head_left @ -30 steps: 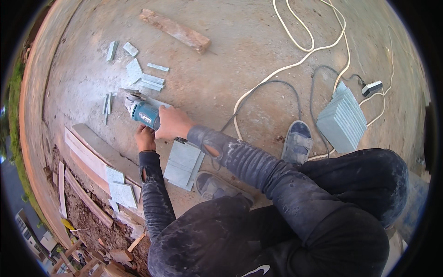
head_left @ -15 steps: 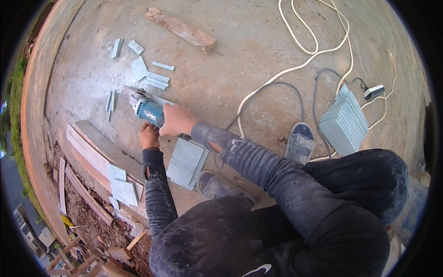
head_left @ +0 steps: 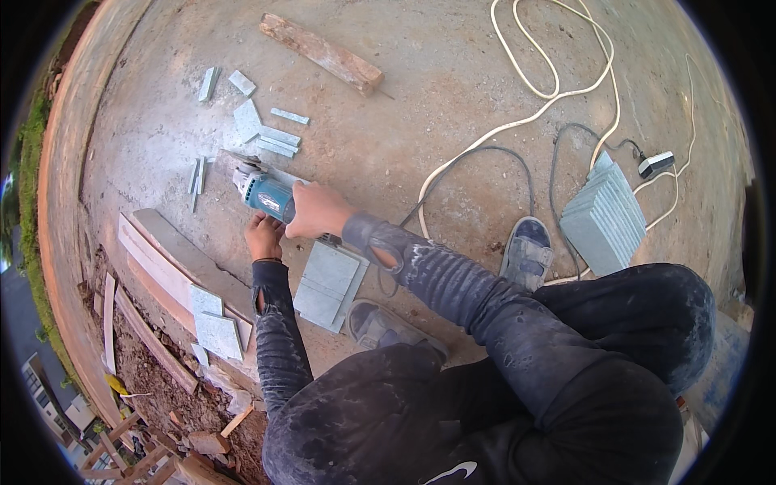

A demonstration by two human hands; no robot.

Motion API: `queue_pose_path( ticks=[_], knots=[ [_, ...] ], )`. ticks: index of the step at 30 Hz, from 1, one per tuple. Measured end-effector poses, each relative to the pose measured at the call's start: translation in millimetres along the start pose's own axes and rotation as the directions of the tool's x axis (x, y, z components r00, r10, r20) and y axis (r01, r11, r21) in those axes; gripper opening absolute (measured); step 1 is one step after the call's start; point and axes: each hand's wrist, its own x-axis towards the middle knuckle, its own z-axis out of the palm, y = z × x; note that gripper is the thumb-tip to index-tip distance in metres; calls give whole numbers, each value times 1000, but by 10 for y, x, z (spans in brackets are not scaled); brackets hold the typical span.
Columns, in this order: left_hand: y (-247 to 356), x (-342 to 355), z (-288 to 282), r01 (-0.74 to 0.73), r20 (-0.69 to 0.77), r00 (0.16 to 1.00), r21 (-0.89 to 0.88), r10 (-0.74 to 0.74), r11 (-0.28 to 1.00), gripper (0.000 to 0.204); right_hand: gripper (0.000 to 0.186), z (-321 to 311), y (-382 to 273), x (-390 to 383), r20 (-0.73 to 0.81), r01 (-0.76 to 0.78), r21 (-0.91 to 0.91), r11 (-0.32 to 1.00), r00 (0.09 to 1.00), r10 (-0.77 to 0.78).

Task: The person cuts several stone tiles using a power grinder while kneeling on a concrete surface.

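A teal angle grinder (head_left: 268, 196) with a metal head is held low over the ground. My right hand (head_left: 317, 210) wraps round its rear body from the right. Below it, the curled fingers of my left hand (head_left: 264, 236) press against the grinder's near side; their tips are partly hidden. A pale strip of tile (head_left: 284, 175) shows just beyond the grinder, mostly covered by it. Several cut grey-green tile pieces (head_left: 247, 120) lie farther off, and thin tile strips (head_left: 197, 175) lie to the left. Close to my wrists, flat square tiles (head_left: 325, 283) rest beside my shoe.
A tile stack (head_left: 602, 214) stands at the right, near a socket block (head_left: 655, 164). A cream cable (head_left: 503, 127) and a dark cord (head_left: 485, 148) loop across the ground. A wooden beam (head_left: 322, 52) lies at the far side. Boards (head_left: 153, 255) and loose soil border the left.
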Motion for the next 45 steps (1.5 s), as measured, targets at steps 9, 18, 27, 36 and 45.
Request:
queue_pose_path(
  ticks=[9,18,27,36,45],
  knots=[
    [4,-18,11,-15,-1,1000,-5,15,1000,11,69,-22,33,-33,9,17,-6,1000,1000,-17],
    [-18,16,-16,-13,2,1000,-32,13,999,11,68,-58,37,-76,15,19,21,1000,1000,-20],
    [26,-153,-171,29,107,994,-124,-16,992,14,65,-162,108,-218,-47,-64,208,976,996,75],
    [596,-980,-826,-170,-91,984,-227,153,959,16,56,-930,269,-311,-212,-52,171,984,973,89],
    [325,-1817,-2677,-289,-493,843,-74,217,955,27,34,-1093,114,-510,-199,2,355,935,977,74]
  ],
)
